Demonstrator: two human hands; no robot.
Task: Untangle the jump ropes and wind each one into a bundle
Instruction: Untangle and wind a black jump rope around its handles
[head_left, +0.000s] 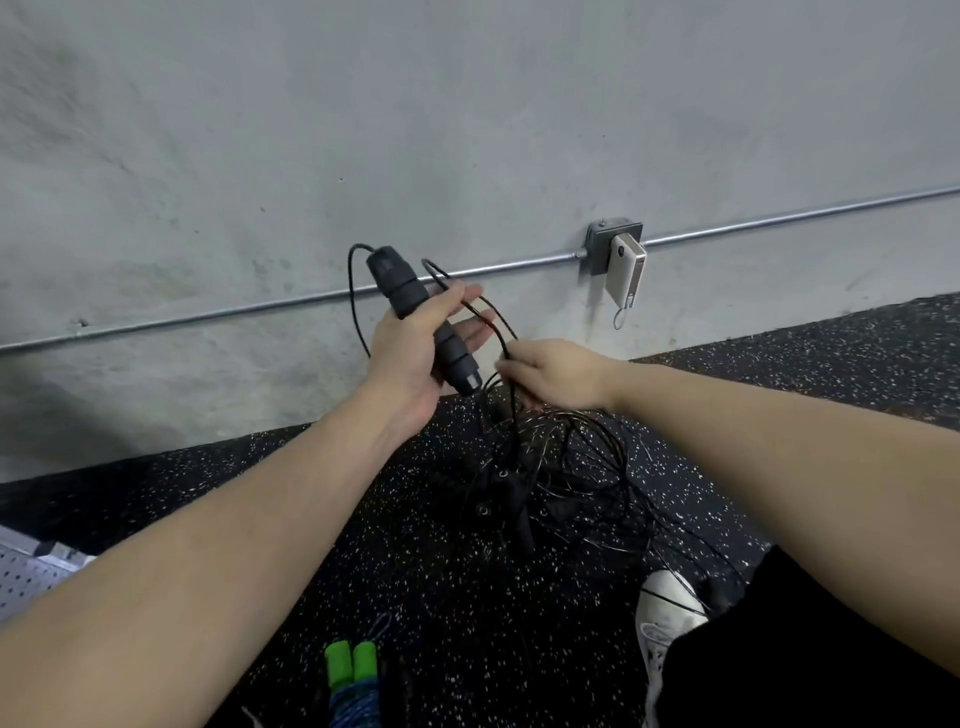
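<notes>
My left hand (415, 348) holds a black ribbed jump-rope handle (415, 306), which lies across the palm with the thumb over it and the fingers nearly straight. A thin black cord (354, 296) loops out of the handle's top end. My right hand (550, 371) pinches black cord strands just right of the handle. Below the hands a tangle of black cords (550, 478) lies on the floor, with another black handle in it. A rope with green handles (350, 662) and a blue cord lies wound near the bottom edge.
A grey concrete wall (467, 130) rises close ahead, with a metal conduit (260, 306) and a junction box (610, 244) on which a white power bank (626, 275) hangs. The floor is black speckled rubber (415, 571). My white shoe (665, 618) stands at the lower right. A perforated metal plate (26, 577) lies at the left edge.
</notes>
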